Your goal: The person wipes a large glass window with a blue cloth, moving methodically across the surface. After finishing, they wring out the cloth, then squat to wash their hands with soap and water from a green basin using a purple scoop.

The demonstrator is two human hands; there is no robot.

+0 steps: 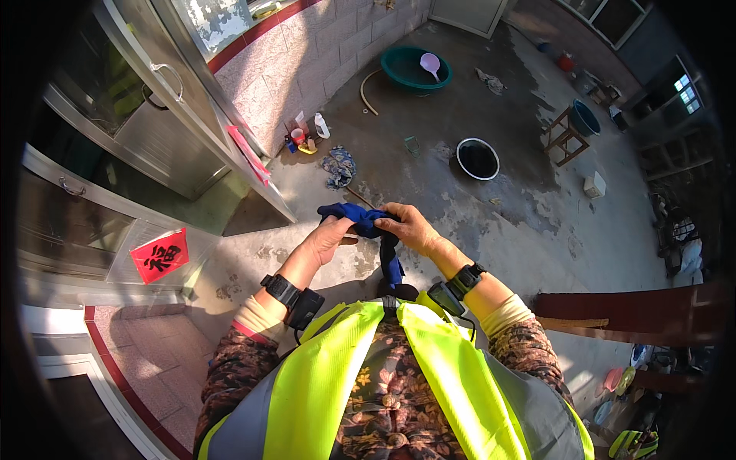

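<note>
A bunched dark blue cloth [361, 216] is stretched between both of my hands, in front of my body. My left hand [329, 238] pinches it from the left, thumb on top. From the right, my right hand [409, 226] grips the cloth with thumb and fingers. A darker blue length hangs down below the right hand. Whether it is a garment or a rag, I cannot tell. Beyond my hands, a crumpled patterned cloth [339, 167] lies on the concrete floor, with a thin stick beside it.
Farther off stand a green basin [397, 75] with a pink dipper [430, 65], a white-rimmed basin [478, 158], and a wooden stool [566, 138] with another basin. Bottles and cups [302, 137] sit by the wall. An open metal door [195, 109] is at left, a dark red beam [627, 313] at right.
</note>
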